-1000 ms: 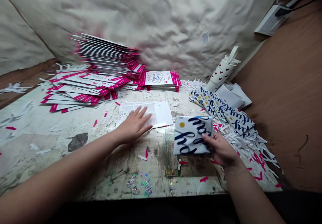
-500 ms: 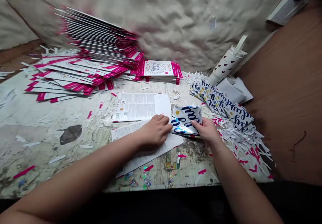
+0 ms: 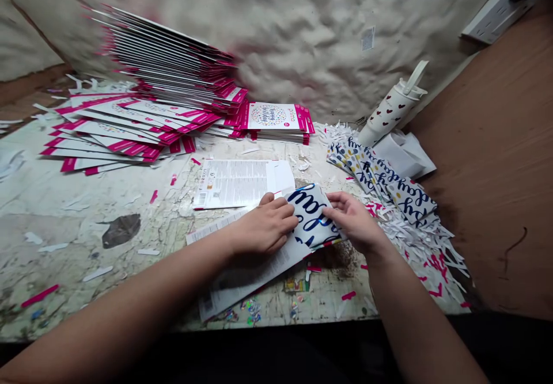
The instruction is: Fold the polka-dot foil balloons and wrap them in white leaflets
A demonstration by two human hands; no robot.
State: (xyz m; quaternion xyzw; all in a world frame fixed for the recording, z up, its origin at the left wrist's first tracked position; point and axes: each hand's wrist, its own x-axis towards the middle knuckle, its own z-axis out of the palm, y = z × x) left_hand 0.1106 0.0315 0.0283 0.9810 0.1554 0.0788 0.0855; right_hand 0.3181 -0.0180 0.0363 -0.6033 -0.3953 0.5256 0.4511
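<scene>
Item 1: folded packet (image 3: 309, 214), approx. sq., white w/ large navy script, a little blue sheen nr. the R hand & a thin multicol. strip along the lower edge. Loc.: just R of ctr. frame, tilted, its L end at the R end of a printed sleeve (image 3: 276, 266); can't tell if inside or on top.

Item 2: left hand (image 3: 268, 225), ctr. frame, over the sleeve; fingers close tog., slightly bent, tips at packet's L side; thumb's grip can't be told.

Item 3: right hand (image 3: 352, 220), R of ctr.; thumb on packet's face, pinching its R edge, other fingers partly hidden.

Chgs. vs. 0.5 s ago: packet turned & moved onto sleeve's end, strong glare gone; L fingers now flatter, less curled.

Matls.: sleeve flat, white/grey, fine print; second sleeve (image 3: 235, 182) of same type, ctr., just above. Upper L: tall fanned stack (image 3: 173, 73) of thin white packs w/ magenta edges. Ctr. R: more folded packets (image 3: 380, 182), same script, overlapping, beside curly paper shreds (image 3: 415, 240). Upper R: cylindrical white tumbler (image 3: 391, 110), dk. red hearts. Tabletop (image 3: 164, 223) worn, blotchy, cracked; wall covering (image 3: 302, 27) at top, beige, wrinkled.
</scene>
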